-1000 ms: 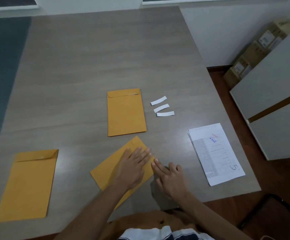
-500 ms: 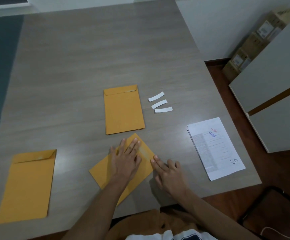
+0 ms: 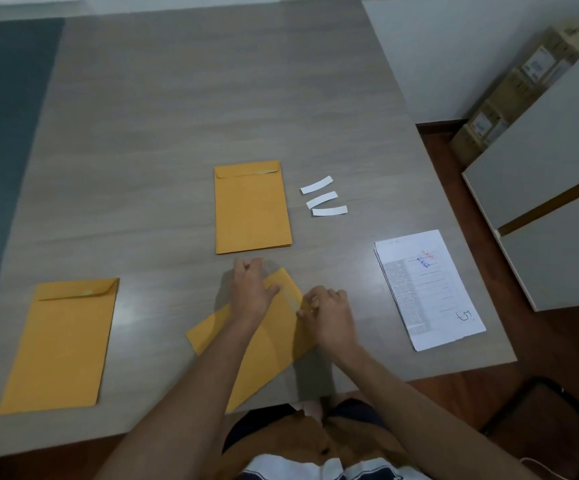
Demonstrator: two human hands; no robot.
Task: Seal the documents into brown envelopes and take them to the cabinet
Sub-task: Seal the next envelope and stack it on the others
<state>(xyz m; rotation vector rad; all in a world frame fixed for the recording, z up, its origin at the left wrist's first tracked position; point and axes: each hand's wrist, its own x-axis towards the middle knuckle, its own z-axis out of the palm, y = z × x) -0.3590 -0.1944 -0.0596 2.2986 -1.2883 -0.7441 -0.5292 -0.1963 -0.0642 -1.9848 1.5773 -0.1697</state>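
Both forearms extend forward from the bottom edge, converging. Left hand [image 3: 251, 292]: fingers curled under, thumb pointing right, knuckles uppermost. Right hand [image 3: 329, 315]: fingers bunched in a pinch at its left side, wrist angled inward. The hands sit close together, not touching.

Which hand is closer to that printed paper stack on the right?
Right. The right hand is just left of the paper stack; the left hand is farther left, on the angled envelope.

Matt brown paper envelopes [image 3: 252, 209]; smooth grey woodgrain table [image 3: 184, 98], slight sheen.
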